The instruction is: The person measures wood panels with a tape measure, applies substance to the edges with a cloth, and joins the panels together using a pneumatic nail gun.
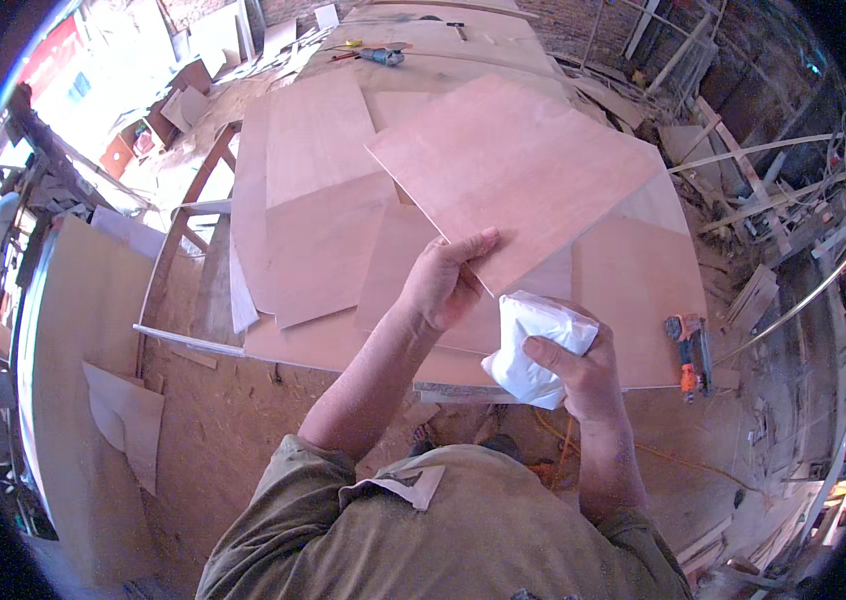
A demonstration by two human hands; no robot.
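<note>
Sheet [533, 175] over table [313, 344]: our left hand [449, 278] pinches its near corner, right hand [588, 368] grips white packet [528, 340] above table's near edge. We judge: held by one corner, sheet could tip onto table if grip slips; squeezing too hard could split packet.

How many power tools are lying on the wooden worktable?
2: a blue-grey elongated power tool toward the far end and an orange-and-black tool at the near right corner of the wooden worktable. Others may hide behind the held reddish plywood sheet.
</note>
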